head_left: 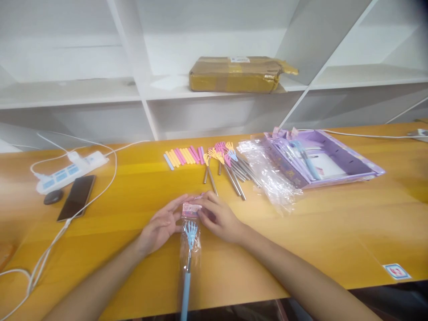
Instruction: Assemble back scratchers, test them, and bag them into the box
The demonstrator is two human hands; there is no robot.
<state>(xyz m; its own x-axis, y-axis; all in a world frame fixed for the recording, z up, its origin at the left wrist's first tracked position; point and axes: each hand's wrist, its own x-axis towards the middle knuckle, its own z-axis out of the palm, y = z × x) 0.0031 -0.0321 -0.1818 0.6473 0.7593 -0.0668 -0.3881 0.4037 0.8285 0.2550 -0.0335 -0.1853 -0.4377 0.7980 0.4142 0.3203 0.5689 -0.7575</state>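
A light-blue back scratcher (190,234) with a hand-shaped head lies inside a clear plastic bag (197,245), its handle pointing toward me. At the bag's top is a pink printed header card (190,210). My right hand (220,218) pinches the card's right side, fingers bent. On the left, my left hand (158,227) rests palm inward with its fingers stretched out and apart, their tips beside the card and bag edge. Beyond my hands lie several back scratchers (230,167) with yellow, pink and blue heads and metal rods, beside a row of coloured handle sleeves (183,156).
A purple box (347,156) holding bagged items stands at the right, with empty plastic bags (270,174) against it. At left are a power strip (72,171), a mouse (53,197), a phone (76,198) and white cables. A taped carton (234,76) sits on the shelf behind.
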